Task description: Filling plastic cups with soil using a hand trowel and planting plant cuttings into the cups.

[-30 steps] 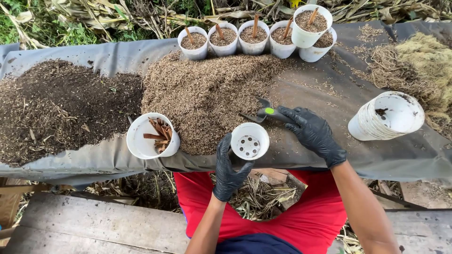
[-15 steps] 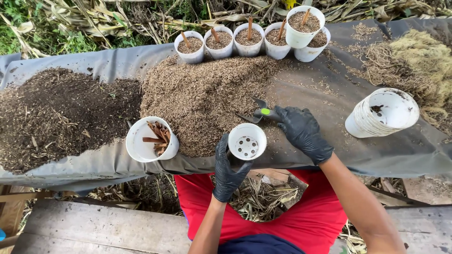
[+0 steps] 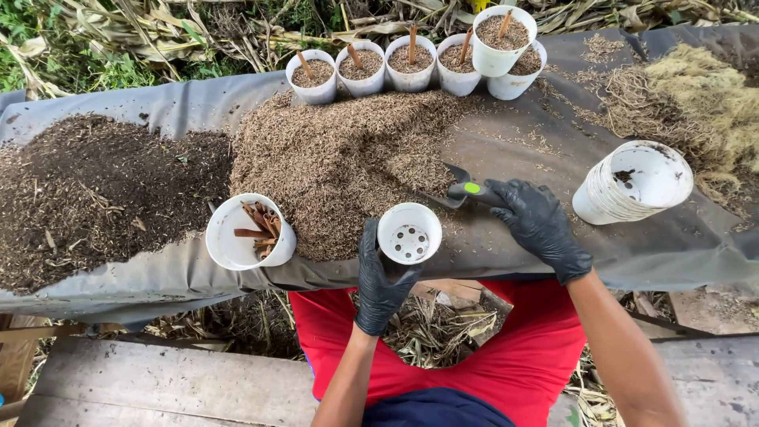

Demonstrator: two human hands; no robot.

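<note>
My left hand [image 3: 378, 278], in a black glove, holds an empty white plastic pot [image 3: 409, 232] with holes in its bottom, at the near edge of the grey sheet [image 3: 506, 150]. My right hand [image 3: 541, 224], also gloved in black, grips a small dark trowel [image 3: 461, 191] with a green dot on its handle. The trowel's blade rests at the right edge of the tan husk pile [image 3: 344, 158]. Both hands are close together, just right of the pile's near end.
A white cup with brown cuttings [image 3: 248, 230] stands left of the pot. Dark soil [image 3: 95, 190] lies at the left. Several filled pots with sticks [image 3: 411, 59] line the far edge. A stack of white pots [image 3: 632, 182] lies on its side at right, near dry fibre [image 3: 696, 103].
My right hand and the trowel have stayed at the pile's edge, shifting only slightly. The left hand keeps the pot in place. The view has drifted a little.
</note>
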